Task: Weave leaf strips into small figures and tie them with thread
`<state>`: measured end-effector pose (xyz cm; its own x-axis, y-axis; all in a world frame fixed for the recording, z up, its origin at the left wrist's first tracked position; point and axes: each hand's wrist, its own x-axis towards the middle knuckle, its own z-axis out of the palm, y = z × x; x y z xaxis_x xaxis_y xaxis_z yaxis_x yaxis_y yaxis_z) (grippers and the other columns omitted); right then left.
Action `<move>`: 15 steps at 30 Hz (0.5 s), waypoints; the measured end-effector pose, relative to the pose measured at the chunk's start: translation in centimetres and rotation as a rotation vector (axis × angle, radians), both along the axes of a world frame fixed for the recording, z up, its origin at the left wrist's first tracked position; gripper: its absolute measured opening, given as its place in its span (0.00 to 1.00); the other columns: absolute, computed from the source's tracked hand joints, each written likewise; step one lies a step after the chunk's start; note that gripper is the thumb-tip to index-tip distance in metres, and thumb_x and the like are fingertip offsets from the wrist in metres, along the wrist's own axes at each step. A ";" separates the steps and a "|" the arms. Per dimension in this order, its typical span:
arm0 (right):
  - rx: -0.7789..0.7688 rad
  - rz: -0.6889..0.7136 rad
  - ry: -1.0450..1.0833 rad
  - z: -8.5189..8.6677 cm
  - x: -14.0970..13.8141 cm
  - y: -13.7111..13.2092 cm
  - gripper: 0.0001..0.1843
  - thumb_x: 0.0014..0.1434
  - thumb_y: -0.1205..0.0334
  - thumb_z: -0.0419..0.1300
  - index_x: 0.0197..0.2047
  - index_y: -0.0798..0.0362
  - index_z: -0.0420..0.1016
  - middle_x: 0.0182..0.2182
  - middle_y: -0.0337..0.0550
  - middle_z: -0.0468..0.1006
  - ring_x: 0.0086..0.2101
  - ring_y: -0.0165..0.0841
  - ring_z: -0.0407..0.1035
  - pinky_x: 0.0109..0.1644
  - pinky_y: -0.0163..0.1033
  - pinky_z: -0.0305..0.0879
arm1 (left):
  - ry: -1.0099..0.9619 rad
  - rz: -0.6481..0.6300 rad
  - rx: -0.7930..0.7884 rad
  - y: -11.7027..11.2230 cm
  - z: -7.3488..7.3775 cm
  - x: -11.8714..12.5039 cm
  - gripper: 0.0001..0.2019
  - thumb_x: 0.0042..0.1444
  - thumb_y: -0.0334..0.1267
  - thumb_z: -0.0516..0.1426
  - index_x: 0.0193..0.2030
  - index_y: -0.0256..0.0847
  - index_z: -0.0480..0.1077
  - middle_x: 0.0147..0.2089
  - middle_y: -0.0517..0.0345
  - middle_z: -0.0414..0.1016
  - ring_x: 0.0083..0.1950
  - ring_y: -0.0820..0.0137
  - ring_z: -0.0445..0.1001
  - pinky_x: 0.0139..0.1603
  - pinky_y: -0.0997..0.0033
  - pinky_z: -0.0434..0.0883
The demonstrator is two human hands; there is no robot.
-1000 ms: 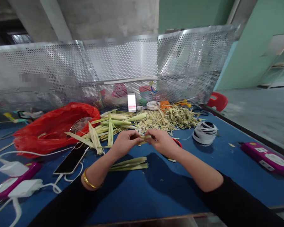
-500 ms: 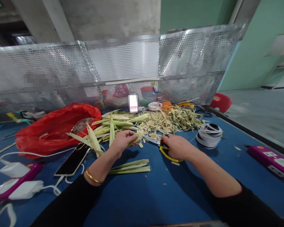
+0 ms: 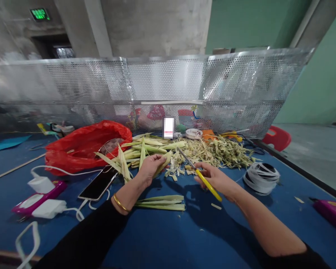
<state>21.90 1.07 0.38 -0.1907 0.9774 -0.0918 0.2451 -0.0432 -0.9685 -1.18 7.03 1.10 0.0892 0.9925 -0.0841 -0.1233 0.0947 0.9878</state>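
Note:
My left hand [image 3: 150, 167] pinches a pale green corn husk [image 3: 166, 160] between thumb and fingers, above the blue table. In my right hand [image 3: 214, 178] is a pair of scissors [image 3: 206, 181] with yellow handles, its blades pointing up and to the left, apart from the husk. Small trimmed pieces [image 3: 175, 173] lie under the blade tips. Behind my left hand is a pile of long husks [image 3: 151, 144]. A heap of cut scraps [image 3: 224, 149] spreads beyond my right hand. Closer to me lies a tied bundle of husk strips [image 3: 162, 203].
A red plastic bag [image 3: 72, 149] and a phone [image 3: 98, 185] on a cable lie to the left, near a purple power strip [image 3: 39, 198] with white chargers. On the right sits a spool of white string [image 3: 261, 179]. A perforated metal screen [image 3: 168, 82] stands behind.
The scissors have swung upward and away from the husk, with the yellow handle turned toward me. More small pieces lie below the husk. My view has shifted left and up.

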 end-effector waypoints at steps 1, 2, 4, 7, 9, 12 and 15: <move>-0.001 0.026 0.034 0.1 -0.2 -0.2 0.25 0.44 0.53 0.67 0.44 0.49 0.66 0.21 0.30 0.65 0.22 0.27 0.60 0.27 0.34 0.58 | -0.012 0.007 0.004 0.0 0.0 0.0 0.13 0.42 0.39 0.66 0.29 0.36 0.68 0.26 0.57 0.75 0.25 0.72 0.76 0.22 0.79 0.68; 0.019 0.043 0.038 0.2 -0.4 -0.4 0.25 0.43 0.53 0.68 0.43 0.49 0.65 0.21 0.29 0.63 0.22 0.26 0.59 0.28 0.33 0.57 | -0.022 0.014 0.007 0.1 0.0 0.0 0.13 0.42 0.39 0.66 0.29 0.36 0.68 0.27 0.57 0.75 0.25 0.72 0.76 0.22 0.79 0.68; 0.085 0.028 -0.020 0.2 -0.6 -0.5 0.24 0.43 0.51 0.68 0.41 0.49 0.65 0.21 0.29 0.62 0.22 0.26 0.57 0.27 0.33 0.55 | -0.038 0.024 0.013 0.1 0.0 -0.1 0.13 0.41 0.39 0.67 0.29 0.36 0.68 0.26 0.58 0.75 0.26 0.71 0.76 0.22 0.79 0.68; 0.157 -0.092 -0.263 0.3 -0.3 -0.4 0.21 0.47 0.47 0.64 0.40 0.48 0.66 0.22 0.32 0.65 0.23 0.29 0.58 0.27 0.34 0.54 | -0.053 0.036 0.017 0.1 0.0 -0.1 0.13 0.42 0.38 0.67 0.29 0.36 0.68 0.26 0.58 0.75 0.26 0.72 0.76 0.23 0.79 0.68; 0.171 -0.173 -0.569 0.6 0.3 -0.3 0.20 0.48 0.46 0.62 0.40 0.48 0.67 0.24 0.37 0.69 0.25 0.33 0.63 0.28 0.37 0.54 | -0.056 0.044 0.014 0.1 -0.1 -0.1 0.13 0.42 0.38 0.66 0.29 0.36 0.68 0.26 0.58 0.75 0.26 0.73 0.76 0.23 0.79 0.69; 0.194 -0.235 -1.056 1.2 1.7 -0.5 0.20 0.45 0.50 0.64 0.40 0.50 0.70 0.30 0.46 0.74 0.31 0.41 0.67 0.30 0.39 0.53 | -0.052 0.053 0.007 0.1 -0.2 -0.1 0.12 0.43 0.38 0.66 0.30 0.36 0.68 0.26 0.58 0.75 0.26 0.73 0.76 0.23 0.79 0.69; 0.200 -0.202 -1.077 2.0 3.2 -0.8 0.21 0.45 0.50 0.64 0.42 0.51 0.71 0.31 0.47 0.74 0.31 0.41 0.68 0.30 0.39 0.53 | -0.045 0.057 0.007 0.2 -0.3 -0.1 0.13 0.42 0.39 0.66 0.30 0.36 0.68 0.26 0.58 0.75 0.26 0.72 0.76 0.23 0.79 0.68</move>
<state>25.06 0.29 2.38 0.0584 0.9971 0.0490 0.9676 -0.0445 -0.2486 -1.31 7.20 0.84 0.0364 0.9966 -0.0742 -0.1729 0.0794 0.9817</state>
